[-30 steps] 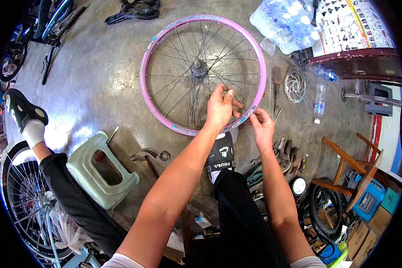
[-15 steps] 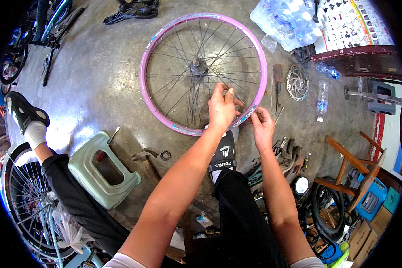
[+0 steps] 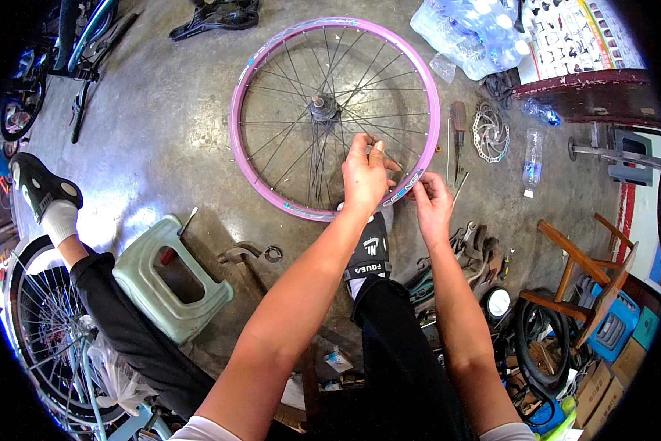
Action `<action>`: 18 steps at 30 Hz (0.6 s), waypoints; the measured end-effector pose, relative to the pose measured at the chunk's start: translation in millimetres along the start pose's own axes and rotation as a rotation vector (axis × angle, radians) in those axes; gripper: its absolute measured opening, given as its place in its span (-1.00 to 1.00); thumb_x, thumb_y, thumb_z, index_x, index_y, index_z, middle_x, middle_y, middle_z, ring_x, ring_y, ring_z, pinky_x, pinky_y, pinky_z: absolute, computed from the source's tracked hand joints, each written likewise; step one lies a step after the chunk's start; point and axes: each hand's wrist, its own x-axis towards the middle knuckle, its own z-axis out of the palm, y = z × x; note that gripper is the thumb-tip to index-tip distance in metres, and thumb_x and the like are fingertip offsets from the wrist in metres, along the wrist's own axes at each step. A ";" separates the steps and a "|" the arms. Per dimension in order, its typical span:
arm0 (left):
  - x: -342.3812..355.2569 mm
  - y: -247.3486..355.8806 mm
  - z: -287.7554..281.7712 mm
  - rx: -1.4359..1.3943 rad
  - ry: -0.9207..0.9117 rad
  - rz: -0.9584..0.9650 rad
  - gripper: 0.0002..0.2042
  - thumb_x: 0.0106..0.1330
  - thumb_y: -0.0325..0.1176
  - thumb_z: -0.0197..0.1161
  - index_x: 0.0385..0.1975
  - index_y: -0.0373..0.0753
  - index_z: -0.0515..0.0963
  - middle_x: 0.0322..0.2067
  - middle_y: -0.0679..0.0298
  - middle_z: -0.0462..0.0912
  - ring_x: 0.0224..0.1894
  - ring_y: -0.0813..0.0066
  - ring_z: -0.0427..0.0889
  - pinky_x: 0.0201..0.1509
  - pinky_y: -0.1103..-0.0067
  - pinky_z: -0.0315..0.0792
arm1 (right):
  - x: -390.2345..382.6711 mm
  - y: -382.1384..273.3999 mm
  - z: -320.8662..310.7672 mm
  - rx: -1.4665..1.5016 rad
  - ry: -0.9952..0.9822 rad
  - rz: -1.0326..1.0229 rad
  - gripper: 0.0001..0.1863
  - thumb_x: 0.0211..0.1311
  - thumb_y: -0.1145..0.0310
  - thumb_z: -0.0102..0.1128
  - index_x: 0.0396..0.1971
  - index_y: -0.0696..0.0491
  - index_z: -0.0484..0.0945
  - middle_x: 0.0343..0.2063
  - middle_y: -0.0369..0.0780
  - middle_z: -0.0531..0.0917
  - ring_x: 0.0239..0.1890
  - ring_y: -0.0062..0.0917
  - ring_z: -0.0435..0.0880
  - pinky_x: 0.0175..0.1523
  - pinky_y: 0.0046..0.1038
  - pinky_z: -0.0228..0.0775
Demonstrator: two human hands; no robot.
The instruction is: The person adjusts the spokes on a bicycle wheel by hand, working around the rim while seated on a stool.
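A bicycle wheel rim (image 3: 236,140), pink-purple and without a tyre, leans or lies in front of me with dark spokes running to its black hub (image 3: 323,108). My left hand (image 3: 367,176) reaches inside the rim, its curled fingers closed around a spoke (image 3: 356,117) near the lower right of the wheel. My right hand (image 3: 433,207) is at the outer edge of the rim there, thumb and fingertips pinched together. Whatever sits between those fingertips is too small to make out. My shoe (image 3: 369,253) is right by the rim's lower edge.
A screwdriver (image 3: 458,136), a brake disc (image 3: 490,132) and a plastic bottle (image 3: 532,165) lie right of the wheel. Bottled water packs (image 3: 470,37) stand beyond. Pliers and wrenches (image 3: 474,253) lie near my right forearm. A green stool (image 3: 143,283) and hammer (image 3: 241,253) are on the left.
The wheel has shifted very slightly, its rim turning a little near my hands. Both hands keep almost the same place and grip.
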 end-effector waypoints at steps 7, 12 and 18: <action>-0.1 -0.7 -0.4 0.021 0.013 -0.006 -0.88 0.60 -0.34 0.09 -0.05 -0.24 0.45 -0.53 0.19 0.74 -0.56 0.55 0.67 -0.56 0.53 0.56 | 2.1 1.0 2.0 0.091 -0.001 -0.018 -0.89 0.40 0.55 0.28 -0.14 0.19 0.62 -0.35 -0.28 0.73 -0.30 -0.65 0.70 -0.15 -0.52 0.61; -2.2 1.1 1.2 0.050 0.011 0.007 -0.87 0.60 -0.35 0.09 -0.04 -0.25 0.45 -0.53 0.19 0.74 -0.54 0.54 0.69 -0.56 0.52 0.57 | 1.1 5.9 -1.8 0.000 -0.005 0.019 -0.86 0.37 0.55 0.30 -0.12 0.18 0.61 -0.35 -0.27 0.73 -0.32 -0.65 0.69 -0.15 -0.51 0.59; -2.6 1.3 -0.4 0.058 0.008 0.008 -0.87 0.60 -0.35 0.10 -0.04 -0.25 0.45 -0.53 0.19 0.74 -0.55 0.54 0.68 -0.56 0.53 0.57 | 2.3 3.1 0.5 -0.002 -0.002 -0.066 -0.88 0.38 0.53 0.30 -0.15 0.18 0.62 -0.38 -0.28 0.73 -0.36 -0.65 0.68 -0.20 -0.51 0.57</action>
